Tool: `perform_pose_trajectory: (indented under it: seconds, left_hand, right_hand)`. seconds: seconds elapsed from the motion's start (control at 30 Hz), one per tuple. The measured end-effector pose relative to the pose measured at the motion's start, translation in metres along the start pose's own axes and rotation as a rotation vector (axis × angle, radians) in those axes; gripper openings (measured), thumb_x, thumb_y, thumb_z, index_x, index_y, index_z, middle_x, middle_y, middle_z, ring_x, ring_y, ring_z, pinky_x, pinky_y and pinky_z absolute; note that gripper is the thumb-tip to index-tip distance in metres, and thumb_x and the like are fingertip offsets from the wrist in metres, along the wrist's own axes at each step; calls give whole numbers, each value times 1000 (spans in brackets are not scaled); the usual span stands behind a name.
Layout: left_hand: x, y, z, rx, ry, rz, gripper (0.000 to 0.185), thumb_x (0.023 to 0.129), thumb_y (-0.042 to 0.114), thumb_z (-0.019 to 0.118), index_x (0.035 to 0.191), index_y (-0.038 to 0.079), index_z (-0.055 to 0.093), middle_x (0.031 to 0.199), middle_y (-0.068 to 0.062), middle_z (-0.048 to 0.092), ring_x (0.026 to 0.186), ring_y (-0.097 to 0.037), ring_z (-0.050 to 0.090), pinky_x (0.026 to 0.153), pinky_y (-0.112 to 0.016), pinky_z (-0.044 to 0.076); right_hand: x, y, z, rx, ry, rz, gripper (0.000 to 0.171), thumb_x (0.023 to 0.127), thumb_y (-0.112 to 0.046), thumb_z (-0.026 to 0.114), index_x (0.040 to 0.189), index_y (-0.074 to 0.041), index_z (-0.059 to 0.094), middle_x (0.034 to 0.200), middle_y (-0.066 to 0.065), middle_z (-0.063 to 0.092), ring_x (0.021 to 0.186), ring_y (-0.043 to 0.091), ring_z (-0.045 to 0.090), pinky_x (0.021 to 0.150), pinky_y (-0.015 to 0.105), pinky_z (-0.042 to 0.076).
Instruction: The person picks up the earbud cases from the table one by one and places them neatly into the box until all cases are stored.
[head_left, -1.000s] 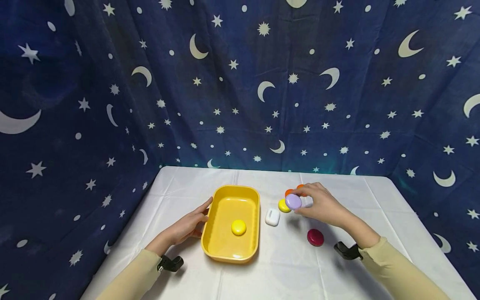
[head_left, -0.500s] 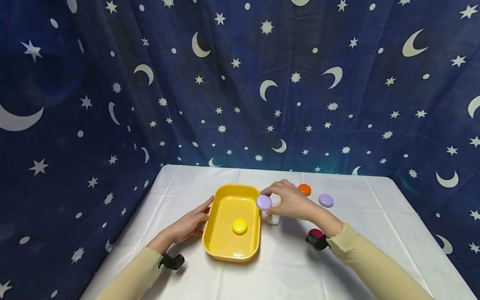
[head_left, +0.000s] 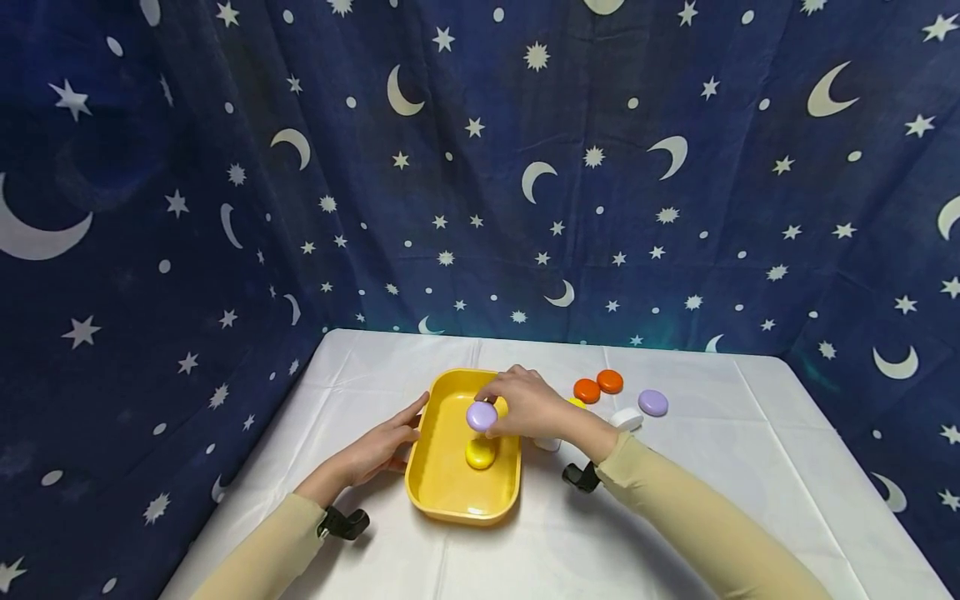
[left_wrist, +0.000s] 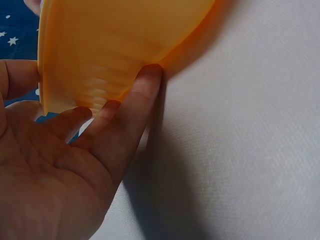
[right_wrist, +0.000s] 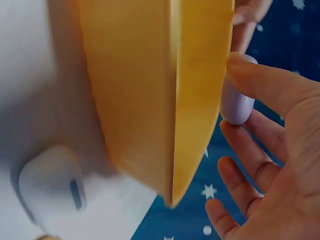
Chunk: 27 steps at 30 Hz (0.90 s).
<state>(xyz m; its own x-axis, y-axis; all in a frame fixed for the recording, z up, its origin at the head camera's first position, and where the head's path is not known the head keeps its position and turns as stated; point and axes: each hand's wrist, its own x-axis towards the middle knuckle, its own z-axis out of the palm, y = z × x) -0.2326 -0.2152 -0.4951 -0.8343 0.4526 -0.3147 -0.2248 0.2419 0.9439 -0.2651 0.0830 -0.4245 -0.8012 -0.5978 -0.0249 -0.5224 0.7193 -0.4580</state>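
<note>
One lilac disc (head_left: pixel 482 417) hangs in the pinching fingers of the right hand (head_left: pixel 528 406) over the yellow tray (head_left: pixel 442 492), nearer the desk's (head_left: pixel 487 567) left edge; I'd fear a slack grip dropping it onto the yellow disc (head_left: pixel 480 455). The left hand's (head_left: pixel 375 450) straight fingers touch the tray.

Head view: R hand (head_left: pixel 528 406) blocks part of wht. case (head_left: pixel 548 445), edge of lilac disc (head_left: pixel 481 416) and most of yel. disc (head_left: pixel 576 402) outside tray (head_left: pixel 442 487). R sleeve (head_left: pixel 697 517) overlaps wht. item (head_left: pixel 627 418), type unclear. R wrist view: case blurred. Both wrist views: tray cut off, top edge. L wrist view: L hand (left_wrist: pixel 60 160) cut off, LH edge.
</note>
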Motion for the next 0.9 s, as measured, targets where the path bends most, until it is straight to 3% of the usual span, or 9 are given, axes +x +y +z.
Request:
perform_pose_trajectory:
  seconds: [0.3, 0.53, 0.7, 0.9]
  left_hand:
    - [0, -1, 0, -26, -22, 5, 73, 103, 18, 48, 165, 37, 15, 169, -19, 11, 135, -35, 49, 93, -47, 56]
    - [-2, 1, -1, -20, -32, 12, 72, 104, 18, 47, 165, 37, 14, 170, -20, 9, 138, -36, 47, 95, -48, 55]
    - [-2, 0, -1, -20, -30, 11, 72, 104, 17, 47, 165, 37, 15, 170, -19, 9, 139, -37, 45, 95, -48, 55]
    - [-1, -1, -1, -21, -24, 4, 72, 103, 18, 48, 165, 37, 15, 169, -20, 10, 138, -37, 45, 94, -47, 56]
  right_hand:
    - [21, -17, 24, -105, -50, -26, 44, 77, -39, 88, 116, -23, 76, 99, -16, 67, 104, 16, 50, 98, 43, 37]
    - [30, -27, 36, -148, -99, -20, 43, 78, -43, 87, 115, -25, 74, 96, -14, 62, 98, 15, 46, 92, 40, 37]
    - [32, -30, 43, -175, -106, -22, 46, 77, -45, 88, 115, -25, 74, 96, -14, 62, 96, 15, 45, 89, 39, 35]
    - [29, -28, 45, -162, -111, -17, 56, 78, -47, 87, 126, -22, 72, 106, -9, 68, 104, 16, 47, 94, 41, 38]
